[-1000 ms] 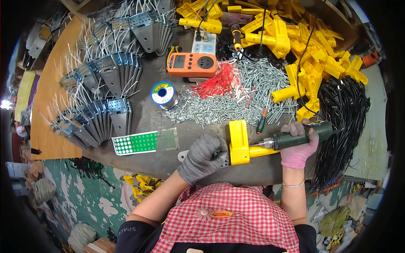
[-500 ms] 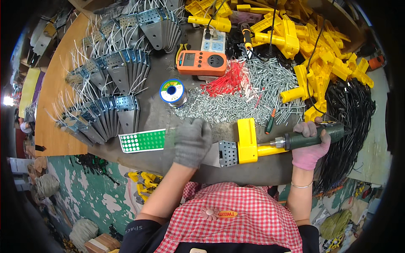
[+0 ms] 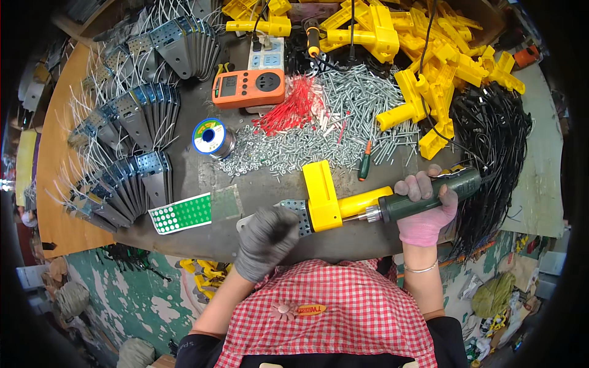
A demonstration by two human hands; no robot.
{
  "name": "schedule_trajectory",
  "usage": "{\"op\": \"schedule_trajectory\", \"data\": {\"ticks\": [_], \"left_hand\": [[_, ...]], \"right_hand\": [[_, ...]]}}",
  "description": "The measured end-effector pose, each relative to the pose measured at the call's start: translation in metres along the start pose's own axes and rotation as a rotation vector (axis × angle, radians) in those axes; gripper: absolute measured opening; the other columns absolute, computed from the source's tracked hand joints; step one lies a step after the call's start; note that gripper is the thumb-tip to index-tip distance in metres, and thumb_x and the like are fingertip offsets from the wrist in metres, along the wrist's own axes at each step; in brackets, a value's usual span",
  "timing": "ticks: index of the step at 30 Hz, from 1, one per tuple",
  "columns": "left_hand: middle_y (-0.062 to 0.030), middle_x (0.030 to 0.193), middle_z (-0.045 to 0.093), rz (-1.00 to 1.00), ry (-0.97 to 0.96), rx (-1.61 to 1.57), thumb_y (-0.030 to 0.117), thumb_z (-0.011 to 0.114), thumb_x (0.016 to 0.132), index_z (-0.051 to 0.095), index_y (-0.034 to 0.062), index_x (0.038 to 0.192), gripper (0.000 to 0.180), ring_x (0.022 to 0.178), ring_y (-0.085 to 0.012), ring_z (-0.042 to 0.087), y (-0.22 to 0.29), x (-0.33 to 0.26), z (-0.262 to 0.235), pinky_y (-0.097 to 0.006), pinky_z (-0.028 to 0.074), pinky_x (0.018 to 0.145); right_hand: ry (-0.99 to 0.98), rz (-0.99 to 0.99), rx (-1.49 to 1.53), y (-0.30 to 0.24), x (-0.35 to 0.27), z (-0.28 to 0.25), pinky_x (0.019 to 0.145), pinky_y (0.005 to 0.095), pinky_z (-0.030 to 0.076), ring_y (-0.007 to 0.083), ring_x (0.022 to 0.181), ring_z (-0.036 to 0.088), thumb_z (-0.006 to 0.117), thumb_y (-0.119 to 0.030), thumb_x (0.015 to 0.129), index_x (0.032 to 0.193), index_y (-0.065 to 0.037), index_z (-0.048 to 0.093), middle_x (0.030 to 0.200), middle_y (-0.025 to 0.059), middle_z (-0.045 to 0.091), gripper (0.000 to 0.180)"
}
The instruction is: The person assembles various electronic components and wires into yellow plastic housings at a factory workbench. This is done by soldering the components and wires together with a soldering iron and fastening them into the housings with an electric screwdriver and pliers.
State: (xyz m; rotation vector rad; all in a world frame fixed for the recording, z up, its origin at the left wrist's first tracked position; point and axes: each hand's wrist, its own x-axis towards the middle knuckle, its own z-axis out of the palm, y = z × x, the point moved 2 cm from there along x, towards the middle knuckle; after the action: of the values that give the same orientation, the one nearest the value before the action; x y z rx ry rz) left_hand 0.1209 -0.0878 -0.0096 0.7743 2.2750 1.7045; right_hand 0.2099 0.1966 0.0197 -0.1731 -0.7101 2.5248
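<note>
My right hand (image 3: 424, 211), in a pink glove, grips a dark green electric screwdriver (image 3: 429, 196) lying sideways, its tip pushed into a yellow plastic part (image 3: 331, 199). That part sits on a perforated metal bracket (image 3: 294, 211) at the near edge of the bench. In a grey glove, my left hand (image 3: 265, 240) presses down on the bracket's left end and hides most of it. A black cable runs from the screwdriver's rear toward the back of the bench.
A heap of silver screws (image 3: 319, 132) and red wire pieces (image 3: 291, 107) lies in the middle. Yellow plastic parts (image 3: 429, 55) pile at the back right beside black cables (image 3: 503, 153). Wired metal brackets (image 3: 129, 141) fan out on the left. An orange meter (image 3: 248, 88), a solder spool (image 3: 211, 138) and a green dotted card (image 3: 181, 213) are nearby.
My left hand went out toward the bench middle, then came back onto the bracket. The yellow part and screwdriver shifted slightly to the right.
</note>
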Motion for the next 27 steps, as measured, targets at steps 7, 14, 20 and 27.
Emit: {"op": "schedule_trajectory", "data": {"ticks": [7,14,20,27], "left_hand": [[-0.0098,0.092,0.067,0.305,-0.131,0.152,-0.004,0.076,0.073,0.067,0.0079,0.101,0.032,0.085,-0.0301,0.066,0.006,-0.001,0.001,-0.039,0.054,0.075],[-0.0092,0.088,0.065,0.235,-0.082,0.157,-0.001,0.078,0.074,0.065,0.0069,0.097,0.027,0.079,-0.0279,0.063,0.006,0.001,0.007,-0.038,0.052,0.07],[-0.0073,0.082,0.061,0.108,-0.166,0.082,0.001,0.078,0.076,0.066,0.0081,0.093,0.022,0.073,-0.0254,0.06,0.004,0.005,0.001,-0.036,0.05,0.066],[-0.0056,0.08,0.06,0.185,-0.129,0.09,0.0,0.078,0.076,0.067,0.0087,0.091,0.021,0.07,-0.0215,0.058,0.002,0.004,0.004,-0.034,0.049,0.065]], "right_hand": [[0.008,0.0,0.029,0.002,-0.002,-0.003,0.072,0.0334,0.034,0.0125,0.063,0.034,0.068,-0.028,0.084,0.109,-0.011,0.06,0.067,-0.0038,0.04,0.031],[0.003,-0.019,0.037,0.009,-0.003,-0.003,0.072,0.0322,0.033,0.0119,0.062,0.032,0.069,-0.029,0.083,0.106,-0.012,0.059,0.067,-0.0048,0.037,0.03],[0.031,-0.037,0.05,0.007,-0.006,0.002,0.07,0.0314,0.031,0.0116,0.062,0.031,0.07,-0.029,0.082,0.105,-0.012,0.058,0.066,-0.0055,0.035,0.03],[0.03,-0.038,0.04,0.008,-0.005,0.001,0.069,0.0314,0.032,0.0116,0.061,0.031,0.069,-0.028,0.083,0.104,-0.013,0.057,0.066,-0.0054,0.035,0.029]]}}
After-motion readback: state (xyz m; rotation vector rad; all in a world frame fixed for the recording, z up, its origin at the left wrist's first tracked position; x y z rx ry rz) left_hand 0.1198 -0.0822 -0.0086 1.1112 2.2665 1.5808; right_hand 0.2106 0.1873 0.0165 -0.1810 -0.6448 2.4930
